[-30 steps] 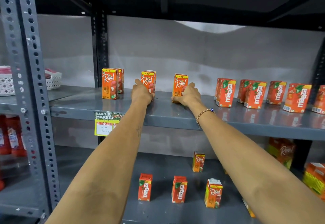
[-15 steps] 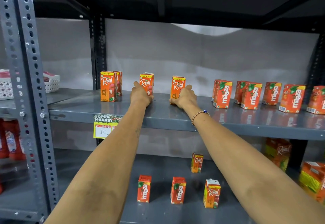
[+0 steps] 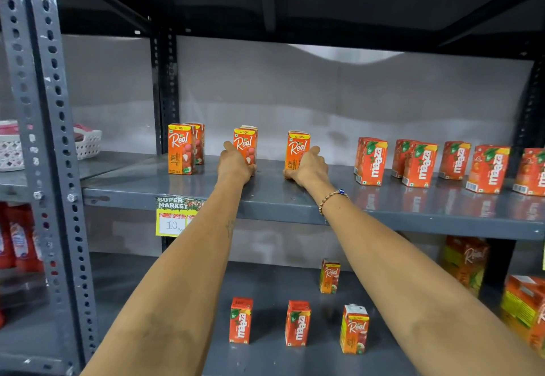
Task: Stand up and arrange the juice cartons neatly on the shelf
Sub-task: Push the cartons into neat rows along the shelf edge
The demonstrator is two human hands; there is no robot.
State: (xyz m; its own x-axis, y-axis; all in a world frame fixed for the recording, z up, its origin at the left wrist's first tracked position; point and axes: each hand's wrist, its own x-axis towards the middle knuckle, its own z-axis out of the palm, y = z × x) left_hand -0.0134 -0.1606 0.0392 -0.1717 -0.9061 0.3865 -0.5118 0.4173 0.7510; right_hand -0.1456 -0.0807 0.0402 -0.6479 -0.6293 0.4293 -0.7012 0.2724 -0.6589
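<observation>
On the grey middle shelf [image 3: 265,198] stand orange Real cartons: a pair at the left [image 3: 180,148], a pair in the middle [image 3: 245,141] and a single one [image 3: 297,147]. My left hand [image 3: 236,164] grips the base of the middle pair. My right hand [image 3: 308,167] holds the lower part of the single carton. Red Maaza cartons [image 3: 372,160] line up upright along the shelf's right side [image 3: 488,169]. All cartons up here are upright.
The lower shelf [image 3: 265,358] carries two Maaza cartons [image 3: 241,319], two Real cartons [image 3: 354,328] and boxes at the far right [image 3: 522,308]. A perforated upright [image 3: 44,139] stands left, a white basket [image 3: 85,142] beyond it. A price tag [image 3: 174,216] hangs on the shelf edge.
Both hands stay on the same cartons with almost no shift. The view has tilted slightly, so everything sits a little lower in frame.
</observation>
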